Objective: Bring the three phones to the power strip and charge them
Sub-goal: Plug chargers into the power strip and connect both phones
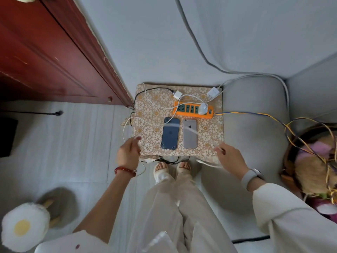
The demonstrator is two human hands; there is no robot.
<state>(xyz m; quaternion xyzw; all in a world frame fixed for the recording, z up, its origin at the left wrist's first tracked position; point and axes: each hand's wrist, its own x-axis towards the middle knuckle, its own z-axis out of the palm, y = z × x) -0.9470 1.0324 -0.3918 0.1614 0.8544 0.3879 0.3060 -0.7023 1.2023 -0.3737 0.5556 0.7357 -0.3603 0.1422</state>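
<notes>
Patterned stool top [209, 136] holds two slippery, rigid phones [170, 133]; left hand [127, 152] pinches a limp white cable [127, 123] end; right hand [230, 157] pinches another thin cable, blurred.

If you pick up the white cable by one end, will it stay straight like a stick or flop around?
Probably flop: the white cable already lies in loose curves over the patterned cloth. It looks thin, so likely light. Its far part trails toward the orange power strip, so pulling might drag across the blue phone.
</notes>
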